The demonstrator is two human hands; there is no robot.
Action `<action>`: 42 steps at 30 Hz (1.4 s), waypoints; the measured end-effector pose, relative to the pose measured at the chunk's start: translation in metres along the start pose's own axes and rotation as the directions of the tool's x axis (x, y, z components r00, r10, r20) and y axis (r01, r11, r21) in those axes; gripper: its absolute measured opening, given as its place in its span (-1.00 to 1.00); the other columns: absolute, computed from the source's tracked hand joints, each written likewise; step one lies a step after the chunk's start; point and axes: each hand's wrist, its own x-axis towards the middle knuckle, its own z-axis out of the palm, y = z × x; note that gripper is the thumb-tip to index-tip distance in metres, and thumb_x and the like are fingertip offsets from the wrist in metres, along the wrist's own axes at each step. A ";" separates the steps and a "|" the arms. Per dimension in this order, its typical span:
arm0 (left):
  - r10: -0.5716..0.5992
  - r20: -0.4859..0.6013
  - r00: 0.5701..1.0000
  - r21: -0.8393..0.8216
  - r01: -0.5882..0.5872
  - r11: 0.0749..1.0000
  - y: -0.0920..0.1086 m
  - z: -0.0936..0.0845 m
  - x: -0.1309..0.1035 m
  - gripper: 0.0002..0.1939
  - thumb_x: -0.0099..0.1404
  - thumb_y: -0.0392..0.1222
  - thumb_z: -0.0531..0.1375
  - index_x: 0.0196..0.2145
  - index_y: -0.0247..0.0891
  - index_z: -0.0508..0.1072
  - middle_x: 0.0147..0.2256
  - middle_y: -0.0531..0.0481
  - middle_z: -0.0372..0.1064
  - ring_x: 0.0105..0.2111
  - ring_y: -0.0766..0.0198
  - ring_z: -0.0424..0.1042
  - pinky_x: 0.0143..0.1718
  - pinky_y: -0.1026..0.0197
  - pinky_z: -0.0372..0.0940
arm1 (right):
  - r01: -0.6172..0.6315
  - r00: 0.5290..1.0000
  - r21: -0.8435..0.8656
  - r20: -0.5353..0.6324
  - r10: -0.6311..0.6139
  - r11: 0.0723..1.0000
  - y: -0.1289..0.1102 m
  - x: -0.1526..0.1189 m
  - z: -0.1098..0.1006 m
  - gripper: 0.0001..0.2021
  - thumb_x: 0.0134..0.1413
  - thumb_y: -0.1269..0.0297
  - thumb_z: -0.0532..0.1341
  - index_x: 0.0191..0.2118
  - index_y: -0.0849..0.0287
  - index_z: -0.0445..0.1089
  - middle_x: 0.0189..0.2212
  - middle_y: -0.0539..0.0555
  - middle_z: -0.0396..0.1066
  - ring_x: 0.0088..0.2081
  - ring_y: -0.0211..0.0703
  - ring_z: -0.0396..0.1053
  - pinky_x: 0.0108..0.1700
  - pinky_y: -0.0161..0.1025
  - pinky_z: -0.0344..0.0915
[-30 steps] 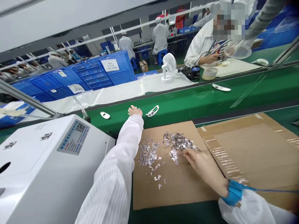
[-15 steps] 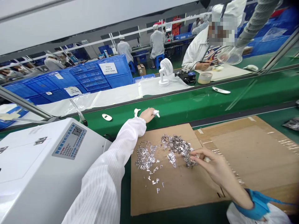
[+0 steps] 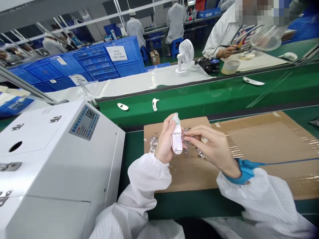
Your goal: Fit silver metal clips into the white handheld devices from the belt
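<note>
My left hand (image 3: pixel 166 139) is wrapped round a white ear thermometer (image 3: pixel 177 139), its pointed tip up and its flat side facing me. Close by its right edge, the thumb and forefinger of my right hand (image 3: pixel 211 142) are pinched together. Whatever sits between those fingertips is too small to make out. A small pale piece (image 3: pixel 204 140) shows under the curled fingers of that hand. Behind and below both hands, loose shiny metal pieces (image 3: pixel 154 143) lie on a cardboard sheet (image 3: pixel 191 176), partly hidden by the hands.
On the green belt (image 3: pixel 199 94) lie another white thermometer body (image 3: pixel 155 104), an oval white part (image 3: pixel 123 106) and a long white part (image 3: pixel 253 81). A white machine (image 3: pixel 62 166) stands at left. Across the belt are a small fan (image 3: pixel 185 54) and a co-worker's hand (image 3: pixel 226 52).
My left hand has come back from the belt with the thermometer, to above the cardboard. My right hand has left the metal pile and moved up and left to the thermometer. The view has tilted down.
</note>
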 end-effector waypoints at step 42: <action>-0.023 -0.412 0.911 -0.245 -0.086 0.966 -0.011 -0.078 -0.048 -0.85 0.47 -0.16 -0.04 -0.11 -0.23 0.26 -0.41 0.05 0.33 -0.66 0.43 0.25 -0.77 0.40 0.08 | -0.063 0.701 -0.550 0.570 0.429 0.833 0.055 -0.036 0.059 -0.85 0.21 0.36 0.16 -0.24 0.14 0.50 -0.18 0.11 0.55 -0.20 -0.05 0.47 -0.30 -0.22 0.19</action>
